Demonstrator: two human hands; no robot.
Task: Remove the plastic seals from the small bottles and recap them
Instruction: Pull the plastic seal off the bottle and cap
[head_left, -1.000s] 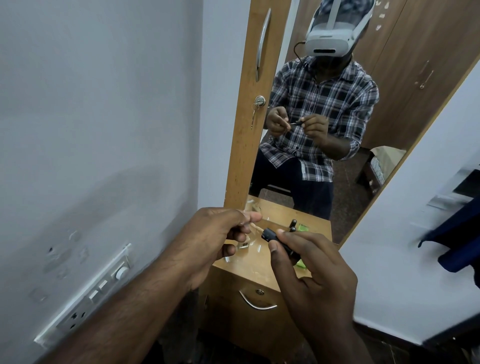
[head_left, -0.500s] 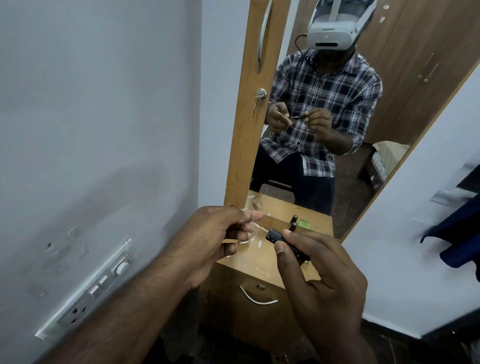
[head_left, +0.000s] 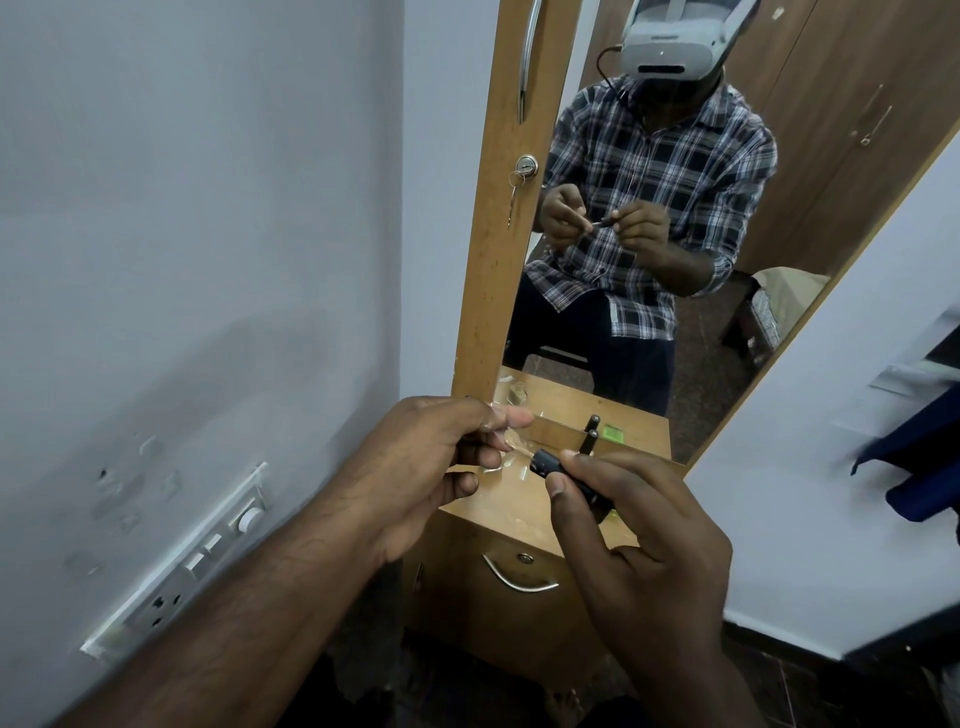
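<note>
While the right hand (head_left: 644, 540) keeps its fingers curled round the small black bottle (head_left: 563, 475) above the worktop (head_left: 524, 519), the left hand (head_left: 415, 467) has pinched the clear plastic seal (head_left: 511, 446) free, so recapping looks next.

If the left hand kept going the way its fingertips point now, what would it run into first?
The left hand points right, toward the capped end of the small black bottle gripped by the right hand. It would probably meet that first, though depth is unclear.

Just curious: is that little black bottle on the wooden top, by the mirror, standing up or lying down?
Standing up: the small black bottle stands on end on the wooden cabinet top, its reflection right behind it in the mirror.
</note>
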